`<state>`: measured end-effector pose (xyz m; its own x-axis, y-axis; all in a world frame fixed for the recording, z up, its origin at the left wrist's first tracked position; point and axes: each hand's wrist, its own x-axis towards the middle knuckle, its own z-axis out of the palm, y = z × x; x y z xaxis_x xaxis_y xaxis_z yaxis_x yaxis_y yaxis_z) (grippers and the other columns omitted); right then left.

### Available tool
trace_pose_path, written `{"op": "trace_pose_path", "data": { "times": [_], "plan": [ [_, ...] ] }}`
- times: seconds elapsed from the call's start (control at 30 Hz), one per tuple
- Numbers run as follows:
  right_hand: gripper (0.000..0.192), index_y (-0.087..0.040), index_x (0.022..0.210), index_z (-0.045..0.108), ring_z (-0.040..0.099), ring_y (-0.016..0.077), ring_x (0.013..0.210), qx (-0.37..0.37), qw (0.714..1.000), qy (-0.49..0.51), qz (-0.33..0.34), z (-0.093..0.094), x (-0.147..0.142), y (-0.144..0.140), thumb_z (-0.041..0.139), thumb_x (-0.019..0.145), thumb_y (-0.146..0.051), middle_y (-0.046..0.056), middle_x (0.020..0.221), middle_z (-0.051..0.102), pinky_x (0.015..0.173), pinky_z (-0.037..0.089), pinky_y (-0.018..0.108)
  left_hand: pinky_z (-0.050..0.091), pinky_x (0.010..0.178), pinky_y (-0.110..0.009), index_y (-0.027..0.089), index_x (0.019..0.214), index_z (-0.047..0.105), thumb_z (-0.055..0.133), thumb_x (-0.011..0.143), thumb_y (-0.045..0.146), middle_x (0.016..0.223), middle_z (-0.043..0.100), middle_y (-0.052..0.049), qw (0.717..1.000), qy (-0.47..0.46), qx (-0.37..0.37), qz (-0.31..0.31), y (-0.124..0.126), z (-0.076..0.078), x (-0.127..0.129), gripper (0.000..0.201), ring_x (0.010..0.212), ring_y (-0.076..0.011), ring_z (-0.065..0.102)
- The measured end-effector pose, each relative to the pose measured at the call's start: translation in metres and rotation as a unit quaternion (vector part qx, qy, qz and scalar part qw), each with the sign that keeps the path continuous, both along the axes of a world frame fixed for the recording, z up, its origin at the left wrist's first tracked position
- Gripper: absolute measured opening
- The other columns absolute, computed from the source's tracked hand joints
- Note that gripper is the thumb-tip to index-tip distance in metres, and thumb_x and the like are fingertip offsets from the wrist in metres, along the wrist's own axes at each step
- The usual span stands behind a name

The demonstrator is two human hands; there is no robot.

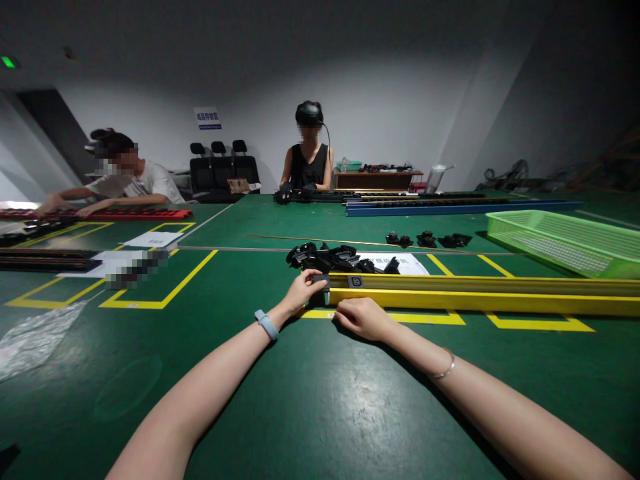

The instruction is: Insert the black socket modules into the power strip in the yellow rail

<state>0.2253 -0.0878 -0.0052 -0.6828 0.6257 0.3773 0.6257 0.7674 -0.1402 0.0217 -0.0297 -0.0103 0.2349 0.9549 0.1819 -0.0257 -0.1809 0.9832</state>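
Left hand point(304, 288) pinching a small black plastic clip point(321, 280) at the long yellow metal rail's point(480, 293) end, right hand point(364, 318) curled, fingers resting against the rail

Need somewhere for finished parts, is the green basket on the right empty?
Looks empty: the green basket shows only bare mesh floor and walls, though its right end runs out of view.

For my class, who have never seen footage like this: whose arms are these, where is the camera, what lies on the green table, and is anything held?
The camera sits on a person's head, looking down at their own bare arms. The left hand pinches a small black part at the end of a long yellow rail; the right hand rests against the rail's near edge. Behind lie a heap of black parts, a green basket and yellow tape marks on the table. Two other people work at the far side.
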Motion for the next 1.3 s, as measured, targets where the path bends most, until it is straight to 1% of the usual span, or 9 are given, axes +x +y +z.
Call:
{"op": "trace_pose_path", "data": {
  "times": [0.3, 0.37, 0.5, 0.57, 0.67, 0.8, 0.93, 1.03, 1.3],
  "plan": [
    [0.021, -0.018, 0.073, 0.057, 0.052, 0.0115, 0.059, -0.002, 1.0, 0.002, 0.003, 0.0, -0.001, 0.0, 0.047, 0.091, -0.024, 0.001, 0.067, 0.061, 0.058, 0.03, 0.024, 0.049, 0.084, -0.032, 0.015, 0.104, 0.06, 0.071, 0.073, 0.034, 0.094, 0.067, -0.006, 1.0, 0.013, 0.014, -0.007, -0.001, 0.001, 0.0, 0.038, 0.087, -0.0172, 0.063],
    [0.021, -0.018, 0.073, 0.056, 0.052, 0.0115, 0.059, -0.002, 1.0, -0.001, 0.002, 0.0, -0.001, 0.0, 0.047, 0.091, -0.024, 0.001, 0.068, 0.061, 0.059, 0.03, 0.023, 0.048, 0.083, -0.032, 0.015, 0.105, 0.061, 0.069, 0.075, 0.035, 0.096, 0.066, -0.006, 0.999, 0.033, 0.035, 0.004, -0.002, 0.002, 0.0, 0.036, 0.087, -0.0174, 0.062],
    [0.022, -0.018, 0.073, 0.056, 0.052, 0.0116, 0.06, -0.002, 1.0, -0.001, 0.003, 0.001, 0.0, 0.0, 0.046, 0.091, -0.025, 0.002, 0.068, 0.061, 0.059, 0.031, 0.024, 0.045, 0.087, -0.032, 0.017, 0.101, 0.067, 0.062, 0.081, 0.035, 0.105, 0.06, -0.007, 0.988, 0.093, 0.109, 0.059, -0.002, 0.003, -0.001, 0.028, 0.096, -0.0191, 0.058],
    [0.022, -0.018, 0.073, 0.057, 0.052, 0.0117, 0.06, -0.002, 1.0, -0.001, 0.002, 0.001, 0.0, 0.0, 0.046, 0.091, -0.025, 0.002, 0.068, 0.061, 0.059, 0.031, 0.024, 0.044, 0.089, -0.032, 0.018, 0.101, 0.069, 0.059, 0.083, 0.034, 0.104, 0.058, -0.007, 0.983, 0.112, 0.13, 0.072, -0.001, 0.002, -0.001, 0.026, 0.099, -0.0197, 0.056],
    [0.022, -0.018, 0.073, 0.057, 0.053, 0.0117, 0.06, -0.003, 1.0, 0.0, 0.0, 0.001, -0.001, 0.0, 0.047, 0.091, -0.025, 0.002, 0.068, 0.061, 0.059, 0.031, 0.024, 0.044, 0.089, -0.032, 0.019, 0.103, 0.069, 0.056, 0.085, 0.035, 0.1, 0.057, -0.007, 0.978, 0.129, 0.144, 0.08, 0.0, -0.001, 0.0, 0.027, 0.097, -0.0193, 0.056],
    [0.022, -0.018, 0.073, 0.058, 0.053, 0.0117, 0.059, -0.001, 1.0, 0.003, 0.002, 0.001, -0.001, 0.0, 0.047, 0.091, -0.025, 0.002, 0.068, 0.062, 0.058, 0.031, 0.024, 0.045, 0.085, -0.031, 0.019, 0.108, 0.066, 0.054, 0.086, 0.036, 0.101, 0.055, -0.006, 0.966, 0.162, 0.183, 0.086, -0.004, -0.001, 0.002, 0.03, 0.092, -0.018, 0.056],
    [0.022, -0.018, 0.073, 0.057, 0.053, 0.0119, 0.059, 0.006, 1.0, 0.0, 0.002, 0.0, -0.001, 0.0, 0.046, 0.091, -0.025, 0.002, 0.068, 0.062, 0.059, 0.031, 0.024, 0.046, 0.081, -0.03, 0.02, 0.115, 0.06, 0.052, 0.087, 0.036, 0.107, 0.055, -0.007, 0.956, 0.185, 0.217, 0.072, -0.012, 0.003, 0.006, 0.033, 0.085, -0.0168, 0.056],
    [0.022, -0.018, 0.073, 0.056, 0.053, 0.0119, 0.06, 0.008, 1.0, -0.003, 0.002, -0.001, 0.0, 0.001, 0.046, 0.091, -0.025, 0.002, 0.068, 0.062, 0.059, 0.031, 0.024, 0.047, 0.077, -0.03, 0.019, 0.117, 0.057, 0.052, 0.088, 0.037, 0.109, 0.055, -0.007, 0.953, 0.195, 0.222, 0.066, -0.016, 0.005, 0.008, 0.035, 0.079, -0.0154, 0.056],
    [0.021, -0.018, 0.074, 0.055, 0.055, 0.0125, 0.061, 0.011, 1.0, -0.01, -0.002, -0.003, 0.0, 0.001, 0.046, 0.091, -0.025, 0.002, 0.069, 0.062, 0.06, 0.032, 0.024, 0.046, 0.074, -0.03, 0.021, 0.124, 0.051, 0.055, 0.085, 0.037, 0.114, 0.057, -0.007, 0.952, 0.205, 0.222, 0.054, -0.019, 0.006, 0.009, 0.042, 0.073, -0.0145, 0.056]
  ]
}}
